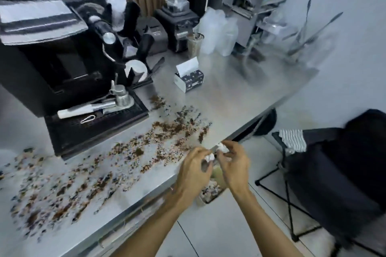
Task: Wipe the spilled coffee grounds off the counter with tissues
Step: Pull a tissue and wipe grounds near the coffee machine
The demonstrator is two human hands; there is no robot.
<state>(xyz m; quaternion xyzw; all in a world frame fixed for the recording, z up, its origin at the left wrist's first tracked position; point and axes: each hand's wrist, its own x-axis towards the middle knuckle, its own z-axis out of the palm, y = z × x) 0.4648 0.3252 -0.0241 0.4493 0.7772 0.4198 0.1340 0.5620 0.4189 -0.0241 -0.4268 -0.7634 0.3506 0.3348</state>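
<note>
Brown coffee grounds [117, 160] lie scattered in a wide band across the steel counter [240, 94], from the far left to near the front edge. Both hands hover at the counter's front edge. My left hand [195, 170] and my right hand [232, 162] together pinch a crumpled white tissue [217, 152] between their fingertips. A tissue box [189, 78] with a white sheet sticking up stands farther back on the counter. Below the hands, a small bin [210, 191] on the floor holds debris.
A black coffee machine [52, 64] with a drip tray [96, 123] holding metal tools stands at the left. A blender [177, 16], plastic cups [219, 31] and a steel appliance [244, 4] line the back. A black folding chair [334, 165] stands on the right.
</note>
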